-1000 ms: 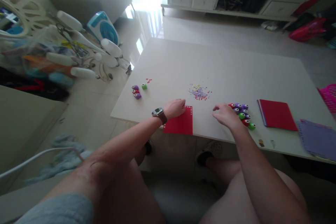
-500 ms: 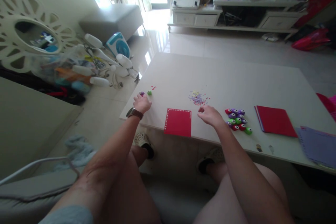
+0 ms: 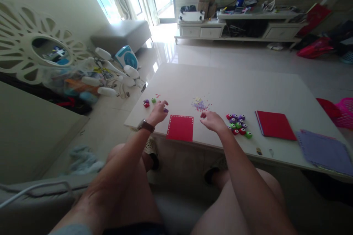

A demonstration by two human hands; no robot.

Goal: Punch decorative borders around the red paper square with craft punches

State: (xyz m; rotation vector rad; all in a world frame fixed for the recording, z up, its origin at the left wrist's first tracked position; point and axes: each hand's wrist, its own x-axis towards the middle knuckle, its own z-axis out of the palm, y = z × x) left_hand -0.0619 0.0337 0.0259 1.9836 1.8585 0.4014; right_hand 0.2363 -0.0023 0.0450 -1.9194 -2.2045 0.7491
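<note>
My left hand point(image 3: 157, 113), with a watch on its wrist, is closed around a small purple craft punch point(image 3: 166, 110), just above the table left of the red sheet. The red sheet point(image 3: 180, 128) lies at the table's front edge, with small white marks or holes along its top and down parts of its sides. My right hand point(image 3: 211, 120) is to the right of the sheet, its fingers curled together; whatever they hold, if anything, is too small to tell. Beyond it lies a pile of purple, yellow and red paper bits point(image 3: 200, 104).
Purple, red and green punches point(image 3: 146, 105) stand at the table's left. More punches point(image 3: 237, 125) cluster at the right. Farther right are a red paper stack point(image 3: 275, 125), purple sheets point(image 3: 325, 150) and two small items point(image 3: 259, 151) on the white table point(image 3: 234, 84).
My left hand has moved right, away from the punches at the left edge, with a purple punch in it. A red punch it covered now shows. My right hand stays nearly still.
</note>
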